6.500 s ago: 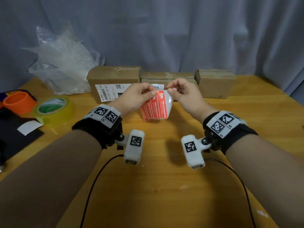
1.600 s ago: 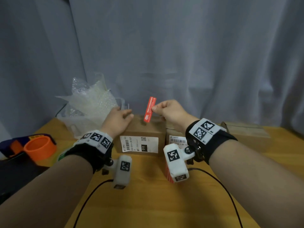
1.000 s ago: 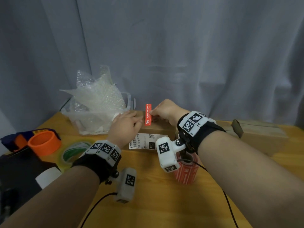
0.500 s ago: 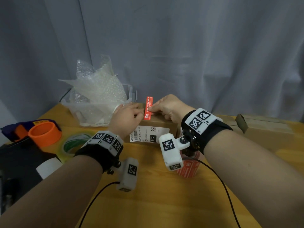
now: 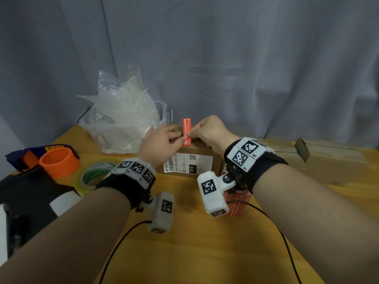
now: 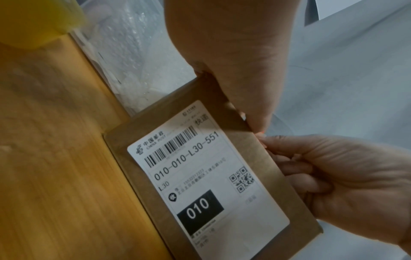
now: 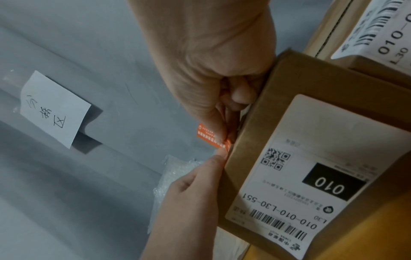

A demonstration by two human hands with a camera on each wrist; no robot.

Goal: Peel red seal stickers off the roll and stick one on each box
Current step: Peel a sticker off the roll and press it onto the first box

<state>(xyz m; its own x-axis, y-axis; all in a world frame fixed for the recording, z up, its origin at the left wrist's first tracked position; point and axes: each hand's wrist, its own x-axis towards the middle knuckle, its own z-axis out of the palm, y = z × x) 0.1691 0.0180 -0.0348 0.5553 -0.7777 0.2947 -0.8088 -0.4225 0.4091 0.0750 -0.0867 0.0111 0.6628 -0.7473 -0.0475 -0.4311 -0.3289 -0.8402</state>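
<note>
A red seal sticker [image 5: 186, 131] stands upright over the top front edge of a brown box [image 5: 215, 152] that carries a white shipping label [image 5: 187, 166]. My right hand [image 5: 192, 133] pinches the sticker at mid-height, seen close up in the right wrist view [image 7: 229, 130] with the sticker [image 7: 206, 134] jutting past the box [image 7: 251, 123]. My left hand [image 5: 178, 138] lies on the box top, and its fingertip [image 7: 219, 159] touches the sticker's lower end at the box edge. The sticker roll [image 5: 238, 204] stands on the table under my right wrist, partly hidden.
More brown boxes [image 5: 332, 160] lie to the right. A clear bin of bubble wrap [image 5: 123, 115] stands behind on the left, with an orange ring [image 5: 59, 160], a tape roll [image 5: 96, 177] and a black object [image 5: 30, 193] nearer. A grey curtain [image 5: 246, 68] hangs behind.
The sticker, peeled off the roll earlier, has come down to the box's top edge. My left fingers have slid onto its lower end. The roll now stands on the table.
</note>
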